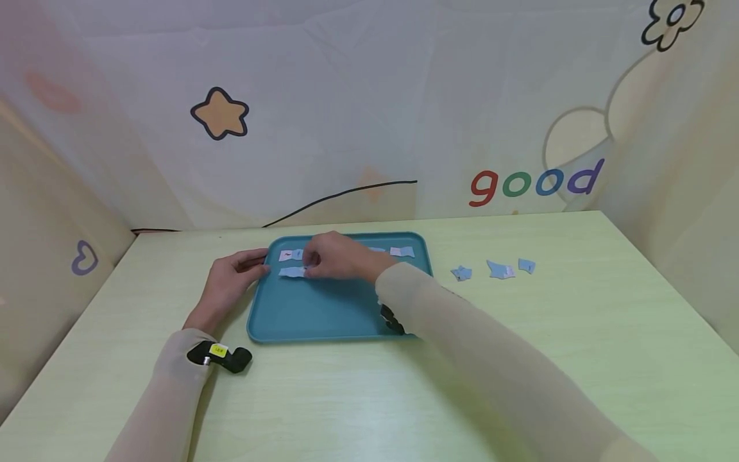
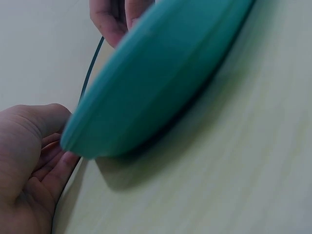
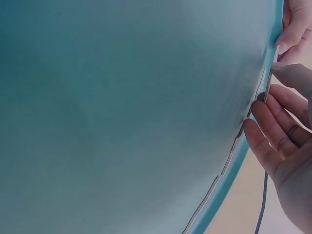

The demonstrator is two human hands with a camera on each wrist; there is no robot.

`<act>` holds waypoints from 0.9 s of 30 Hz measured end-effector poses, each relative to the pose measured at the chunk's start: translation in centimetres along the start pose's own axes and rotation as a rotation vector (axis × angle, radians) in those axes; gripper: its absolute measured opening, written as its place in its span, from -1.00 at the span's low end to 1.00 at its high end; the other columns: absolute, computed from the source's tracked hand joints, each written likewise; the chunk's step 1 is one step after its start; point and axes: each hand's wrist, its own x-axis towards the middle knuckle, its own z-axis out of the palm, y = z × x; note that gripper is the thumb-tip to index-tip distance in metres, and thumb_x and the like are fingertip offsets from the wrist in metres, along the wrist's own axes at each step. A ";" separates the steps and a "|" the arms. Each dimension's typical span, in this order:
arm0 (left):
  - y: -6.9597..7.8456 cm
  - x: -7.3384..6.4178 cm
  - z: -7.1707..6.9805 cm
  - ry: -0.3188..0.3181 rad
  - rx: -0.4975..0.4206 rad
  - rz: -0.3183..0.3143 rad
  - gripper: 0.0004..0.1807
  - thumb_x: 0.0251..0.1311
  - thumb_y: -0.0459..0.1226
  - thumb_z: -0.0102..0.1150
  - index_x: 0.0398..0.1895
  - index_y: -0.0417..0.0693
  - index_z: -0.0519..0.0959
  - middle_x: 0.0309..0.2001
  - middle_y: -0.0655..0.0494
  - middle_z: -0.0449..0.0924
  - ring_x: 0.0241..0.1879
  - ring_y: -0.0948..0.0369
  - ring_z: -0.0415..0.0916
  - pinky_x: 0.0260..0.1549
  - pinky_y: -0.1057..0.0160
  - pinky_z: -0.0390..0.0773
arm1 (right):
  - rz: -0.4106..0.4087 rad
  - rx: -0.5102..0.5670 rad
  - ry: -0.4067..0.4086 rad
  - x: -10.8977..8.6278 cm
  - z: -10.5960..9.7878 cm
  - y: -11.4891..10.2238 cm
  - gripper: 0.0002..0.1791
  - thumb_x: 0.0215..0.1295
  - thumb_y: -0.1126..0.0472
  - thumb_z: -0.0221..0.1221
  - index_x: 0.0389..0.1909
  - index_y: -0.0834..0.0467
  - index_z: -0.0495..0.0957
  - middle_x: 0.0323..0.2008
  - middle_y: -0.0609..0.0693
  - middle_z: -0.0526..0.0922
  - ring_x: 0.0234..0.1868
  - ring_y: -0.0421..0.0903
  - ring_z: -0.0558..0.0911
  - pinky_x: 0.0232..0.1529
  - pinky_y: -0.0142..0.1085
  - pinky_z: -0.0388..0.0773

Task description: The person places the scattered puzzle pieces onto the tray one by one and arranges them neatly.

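Observation:
A blue-green tray [image 1: 323,314] lies on the table in the head view. At its left rim is my left hand [image 1: 222,285]; in the left wrist view the thumb and fingers grip the tray's corner [image 2: 112,131]. My right hand [image 1: 340,256] is over the upper left of the tray. Its thumb and fingertips pinch a thin light-blue puzzle piece [image 1: 291,272], seen edge-on in the right wrist view. Behind that hand a row of similar pieces [image 1: 402,251] runs along the tray's far side, partly hidden by the hand.
To the right of the tray, on the pale wooden table [image 1: 369,398], lie a star-like piece [image 1: 462,273], a larger irregular piece [image 1: 500,269] and a small piece [image 1: 526,265]. A printed cloth [image 1: 323,115] stands behind the table.

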 end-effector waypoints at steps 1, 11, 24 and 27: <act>0.0 0.0 0.0 0.000 0.000 0.001 -0.49 0.55 -0.32 0.18 0.49 -0.25 0.47 0.36 -0.27 0.55 0.34 -0.13 0.52 0.37 -0.03 0.50 | -0.001 -0.006 -0.002 0.1 0.1 -0.1 -0.73 0.52 0.12 0.32 0.09 0.16 0.73 -0.05 -0.02 0.72 -0.07 -0.12 0.61 0.07 -0.37 0.61; -0.2 0.0 0.0 0.001 -0.002 0.018 -0.49 0.54 -0.32 0.20 0.48 -0.26 0.47 0.33 -0.28 0.57 0.33 -0.13 0.54 0.36 -0.04 0.51 | -0.015 -0.046 -0.005 0.7 0.2 -1.2 -0.75 0.52 0.11 0.32 0.04 0.16 0.74 -0.09 -0.03 0.72 -0.12 -0.14 0.61 0.04 -0.34 0.61; -0.2 0.1 -0.1 -0.001 -0.006 0.025 -0.50 0.53 -0.34 0.21 0.47 -0.27 0.49 0.32 -0.28 0.58 0.32 -0.13 0.55 0.35 -0.04 0.51 | -0.015 -0.057 -0.016 0.9 0.4 -1.6 -0.75 0.52 0.11 0.32 0.04 0.17 0.74 -0.05 -0.03 0.74 -0.09 -0.15 0.63 0.08 -0.33 0.61; -0.2 0.1 -0.1 -0.001 -0.009 0.020 -0.50 0.53 -0.33 0.21 0.47 -0.27 0.48 0.33 -0.28 0.57 0.32 -0.13 0.55 0.35 -0.03 0.51 | -0.007 -0.057 -0.022 0.8 0.3 -1.8 -0.74 0.52 0.11 0.32 0.07 0.18 0.73 -0.02 -0.01 0.74 -0.05 -0.14 0.64 0.11 -0.32 0.61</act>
